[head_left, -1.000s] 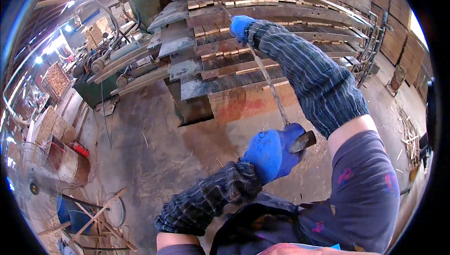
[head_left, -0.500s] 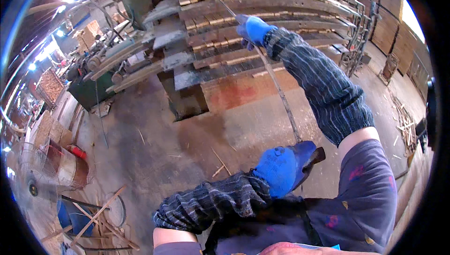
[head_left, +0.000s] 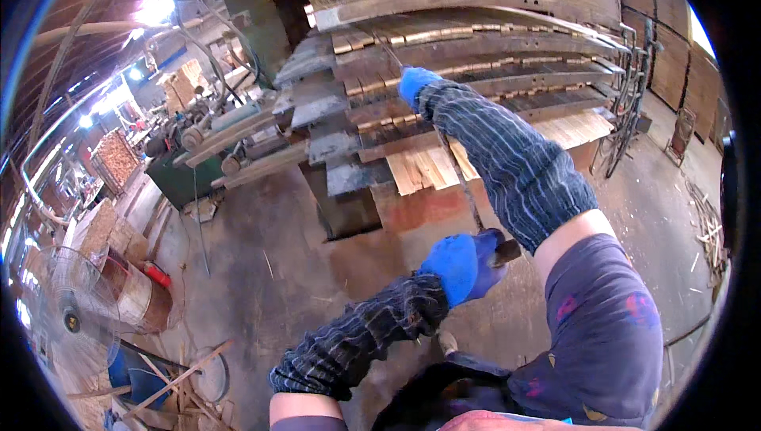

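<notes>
A long thin rod slants away from me, gripped in both gloved hands. My left hand, in a blue glove, is closed round its near end, where a dark blunt end sticks out. Further up, my right hand is wrapped round the shaft; its fingers are partly hidden. The far end of the rod points at a layered rack with wood strips between its plates. On the lowest visible layer, pale wood boards jut out towards me, below my right hand; more pale boards show to its right.
A caged fan stands at the lower left beside loose sticks. Behind it are a drum and a red fire extinguisher. Machinery lies at the far left. Pipes flank the rack's right side; stacked panels stand beyond.
The pale boards on the lowest layer now stick out towards me. Both hands have shifted with the rod, the left one further forward. The view has tilted, and more of the rack's top shows.
</notes>
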A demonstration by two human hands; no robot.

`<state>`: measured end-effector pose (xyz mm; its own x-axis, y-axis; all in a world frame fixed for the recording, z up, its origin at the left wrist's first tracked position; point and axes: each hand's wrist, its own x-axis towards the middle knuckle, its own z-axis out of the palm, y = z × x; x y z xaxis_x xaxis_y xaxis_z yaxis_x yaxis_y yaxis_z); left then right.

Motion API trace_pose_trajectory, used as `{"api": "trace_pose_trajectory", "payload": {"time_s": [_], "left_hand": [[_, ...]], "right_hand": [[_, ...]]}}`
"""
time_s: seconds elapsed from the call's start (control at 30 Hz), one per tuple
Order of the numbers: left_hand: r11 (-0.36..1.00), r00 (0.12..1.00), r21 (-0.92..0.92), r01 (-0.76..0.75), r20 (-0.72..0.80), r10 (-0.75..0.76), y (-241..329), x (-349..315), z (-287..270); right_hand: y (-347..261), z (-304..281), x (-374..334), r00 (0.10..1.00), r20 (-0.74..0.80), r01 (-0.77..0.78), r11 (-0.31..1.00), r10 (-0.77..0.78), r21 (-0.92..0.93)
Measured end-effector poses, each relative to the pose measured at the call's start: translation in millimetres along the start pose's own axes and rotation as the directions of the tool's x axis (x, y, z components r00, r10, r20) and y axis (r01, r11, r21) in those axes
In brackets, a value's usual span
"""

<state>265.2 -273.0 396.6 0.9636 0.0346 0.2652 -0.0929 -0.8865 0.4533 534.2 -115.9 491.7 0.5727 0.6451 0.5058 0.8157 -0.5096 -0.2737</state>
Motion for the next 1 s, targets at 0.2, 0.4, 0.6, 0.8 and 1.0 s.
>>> {"api": "trace_pose_trajectory", "payload": {"time_s": [0.2,0.4,0.6,0.8,1.0], "left_hand": [[0.962,0.999,-0.269,-0.049,-0.016,0.046,9,-17,-2],[0.973,0.993,-0.200,-0.113,-0.045,0.106,39,-50,13],[0.949,0.966,-0.183,-0.256,-0.029,0.255,42,-105,45],[0.953,0.965,0.157,-0.257,-0.012,0.262,12,-148,15],[0.952,0.827,0.039,-0.304,-0.485,0.284,-53,-166,-13]], "right_hand": [[-6,-12,-19,0.980,0.167,0.127,0.988,-0.110,-0.093],[-9,-43,-58,0.950,0.259,0.244,0.936,-0.177,-0.255],[25,-55,-133,0.989,0.149,-0.089,0.834,0.008,0.544],[57,-61,-189,0.951,0.046,-0.069,0.065,0.307,0.995],[75,-10,-227,0.916,0.152,-0.186,0.055,0.371,0.981]]}}
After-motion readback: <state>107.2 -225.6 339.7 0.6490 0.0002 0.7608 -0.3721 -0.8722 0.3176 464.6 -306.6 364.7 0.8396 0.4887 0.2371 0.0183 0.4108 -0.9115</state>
